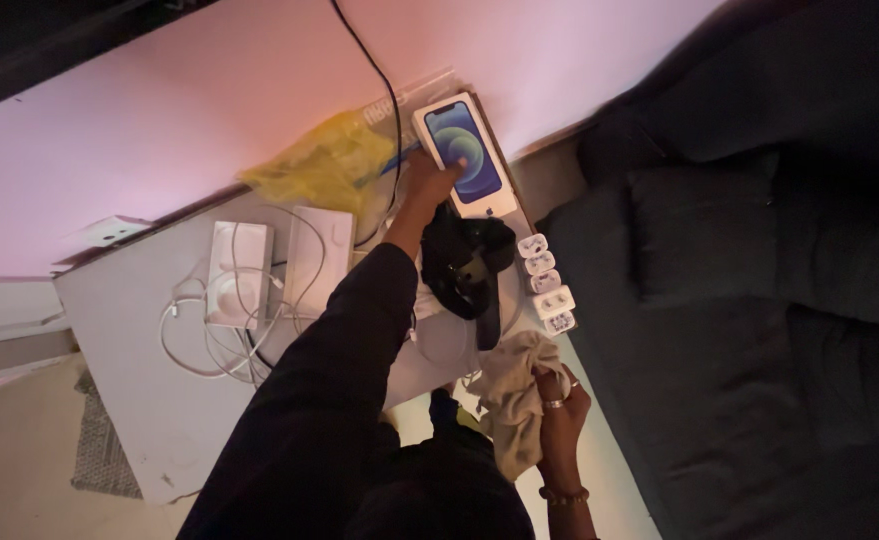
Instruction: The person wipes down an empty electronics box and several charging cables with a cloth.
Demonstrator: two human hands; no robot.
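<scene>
My left hand [429, 185] rests its fingers on the phone box [461, 152], no full grip that I can make out. My right hand [559, 405] grips the beige cloth [509, 395] tight. Wiping the box looks barely begun; white adapters [547, 283] beside my right hand wait untouched.

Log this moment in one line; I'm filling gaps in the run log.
left hand: on phone box | right hand: gripping beige cloth | nearby: white plug adapters, cables
</scene>
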